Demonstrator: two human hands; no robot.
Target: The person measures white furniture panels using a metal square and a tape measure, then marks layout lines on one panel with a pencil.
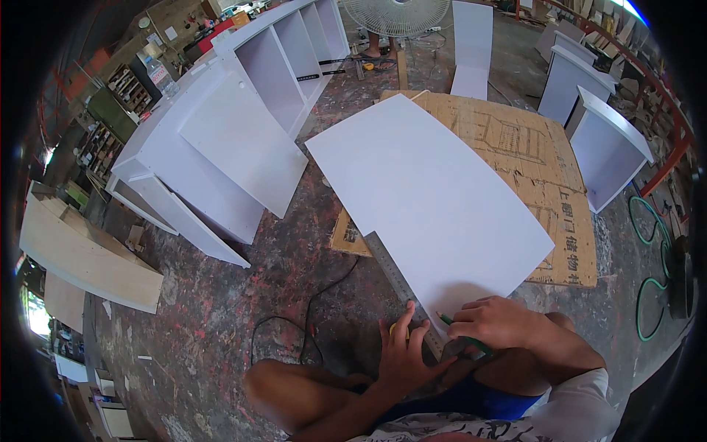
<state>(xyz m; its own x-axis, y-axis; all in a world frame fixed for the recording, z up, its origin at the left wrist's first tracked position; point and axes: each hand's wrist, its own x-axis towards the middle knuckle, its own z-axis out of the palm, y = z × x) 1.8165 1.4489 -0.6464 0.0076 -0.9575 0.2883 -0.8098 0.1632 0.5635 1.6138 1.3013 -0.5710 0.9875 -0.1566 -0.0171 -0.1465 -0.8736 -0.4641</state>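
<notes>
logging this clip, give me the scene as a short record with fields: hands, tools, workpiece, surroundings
left hand: left hand pressed flat on a long grey metal ruler
right hand: right hand holding a green pencil at the ruler's edge
workpiece: large white rectangular board lying on a sheet of brown cardboard
surroundings: white shelf cabinet on its side to the left, black cable on the stained floor, pedestal fan at the back

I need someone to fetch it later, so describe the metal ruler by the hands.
Find the big white board lying on cardboard on the floor. Along its near left edge lies the metal ruler, pressed down by the left hand: the only long, thin, grey strip there.
</notes>
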